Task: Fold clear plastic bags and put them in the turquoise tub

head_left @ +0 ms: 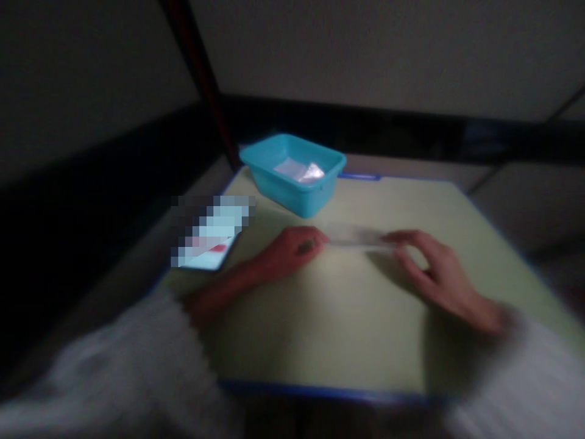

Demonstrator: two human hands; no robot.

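Note:
A thin, pale, see-through sheet (354, 235) spans the gap between my two hands, just over the table top; blur hides what kind of sheet it is. My left hand (297, 250) is closed and pinches its left end. A small dark patch shows between the curled fingers, too blurred to name. At the right end, the thumb and fingertips of my right hand (432, 268) close on the sheet, with a rounded gap behind the pinch. Behind my left hand stands a turquoise plastic basket (283, 188), holding a white flat piece (290, 169) and a shiny silvery packet (313, 172).
The pale yellow table (329, 329) has a blue edge. On its left side lies a lit-screen device (212, 253), partly pixelated. A blue strip (361, 177) runs along the far edge by the basket. Walls rise behind and to the left.

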